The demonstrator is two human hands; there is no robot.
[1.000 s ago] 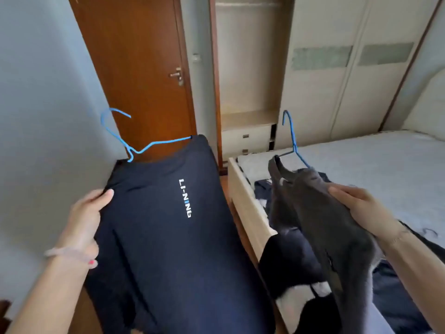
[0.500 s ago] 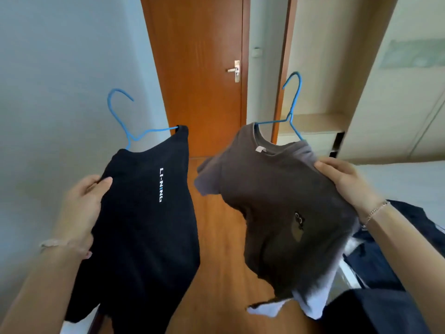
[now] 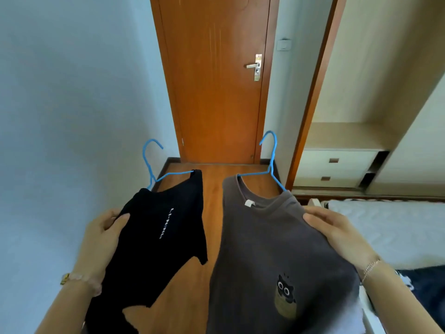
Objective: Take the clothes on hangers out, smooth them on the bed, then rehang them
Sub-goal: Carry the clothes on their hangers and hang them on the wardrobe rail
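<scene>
My left hand (image 3: pixel 101 239) grips the shoulder of a black T-shirt (image 3: pixel 159 237) with white lettering, which hangs on a blue wire hanger (image 3: pixel 154 165). My right hand (image 3: pixel 337 230) grips the shoulder of a grey-brown T-shirt (image 3: pixel 269 256) with a small cat print, on a second blue hanger (image 3: pixel 269 162). Both shirts are held up side by side over the wooden floor, with the hanger hooks pointing away from me. The bed (image 3: pixel 390 227) with its pale cover lies at the right.
A shut wooden door (image 3: pixel 216 80) stands straight ahead. The open wardrobe (image 3: pixel 356 97) with two drawers (image 3: pixel 334 168) is at the right. A pale wall runs along the left. Dark clothing (image 3: pixel 426 288) lies on the bed's near corner.
My view has turned left from the bed toward the door. Both shirts are now lower in view and closer together. My grip on each shirt is unchanged.
</scene>
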